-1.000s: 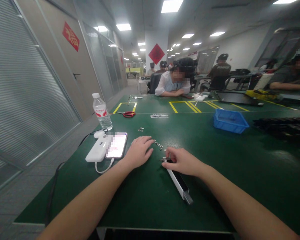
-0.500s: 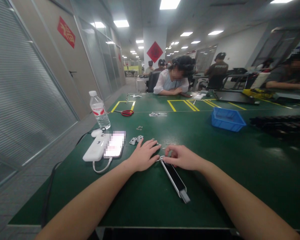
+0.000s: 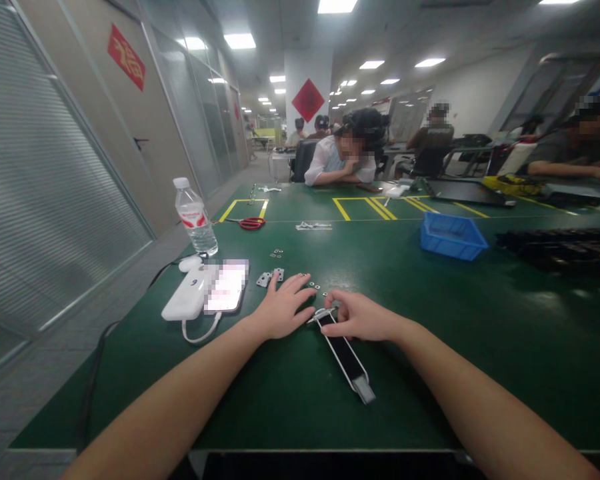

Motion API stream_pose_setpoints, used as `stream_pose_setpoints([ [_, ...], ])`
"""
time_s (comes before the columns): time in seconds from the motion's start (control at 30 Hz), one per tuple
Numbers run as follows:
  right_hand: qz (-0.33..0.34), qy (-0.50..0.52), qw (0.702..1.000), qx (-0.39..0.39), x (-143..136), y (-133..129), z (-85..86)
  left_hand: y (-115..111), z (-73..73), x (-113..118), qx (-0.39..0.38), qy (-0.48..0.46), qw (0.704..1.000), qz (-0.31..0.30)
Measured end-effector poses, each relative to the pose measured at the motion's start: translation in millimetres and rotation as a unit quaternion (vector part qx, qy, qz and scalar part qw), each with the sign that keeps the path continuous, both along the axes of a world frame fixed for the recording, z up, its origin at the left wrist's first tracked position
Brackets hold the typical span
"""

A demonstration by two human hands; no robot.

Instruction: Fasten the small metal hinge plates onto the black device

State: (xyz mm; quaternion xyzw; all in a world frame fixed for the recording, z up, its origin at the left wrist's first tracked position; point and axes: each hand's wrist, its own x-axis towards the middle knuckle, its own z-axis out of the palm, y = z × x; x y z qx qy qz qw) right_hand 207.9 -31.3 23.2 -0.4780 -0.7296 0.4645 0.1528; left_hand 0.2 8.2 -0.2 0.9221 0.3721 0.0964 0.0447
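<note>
My right hand (image 3: 365, 316) pinches the far end of a long, narrow black-faced piece with white edges (image 3: 347, 360). A flat grey tab (image 3: 364, 389) sticks out of its near end. Light-coloured small parts (image 3: 323, 312) sit at the gripped end, partly covered by my fingers. Palm down on the table, my left hand (image 3: 284, 310) has its fingers spread, the thumb close to that end. Grey metal brackets (image 3: 271, 277) lie by its fingertips. Several small metal nuts or rings (image 3: 315, 286) are scattered just beyond both hands.
Left on the green table (image 3: 145, 393) are a water bottle (image 3: 196, 223), a white power bank (image 3: 183, 293) and a cabled phone (image 3: 229, 285). Red-handled scissors (image 3: 251, 223) and a blue bin (image 3: 453, 237) lie farther off. A person (image 3: 343, 157) sits opposite; dark equipment (image 3: 555, 250) is right.
The long piece has rolled slightly, so more of its black face shows. My right hand shifted a little with it; my left stayed spread. The person opposite has raised a hand towards the head.
</note>
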Motion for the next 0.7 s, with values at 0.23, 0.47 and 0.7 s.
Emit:
stream_pose_setpoints([
  [0.23, 0.003, 0.002, 1.000, 0.003, 1.5, 1.2, -0.4, -0.9, 0.9, -1.0, 0.012, 0.005, 1.000, 0.002],
  [0.47, 0.005, -0.005, 1.000, 0.001, 1.0, 0.6, 0.5, -1.2, 0.4, -0.4, 0.014, 0.020, 1.000, 0.011],
  [0.7, 0.002, -0.012, 1.000, 0.002, 1.3, -0.6, 1.4, -3.4, 3.4, -7.4, 0.060, 0.039, 0.997, -0.001],
])
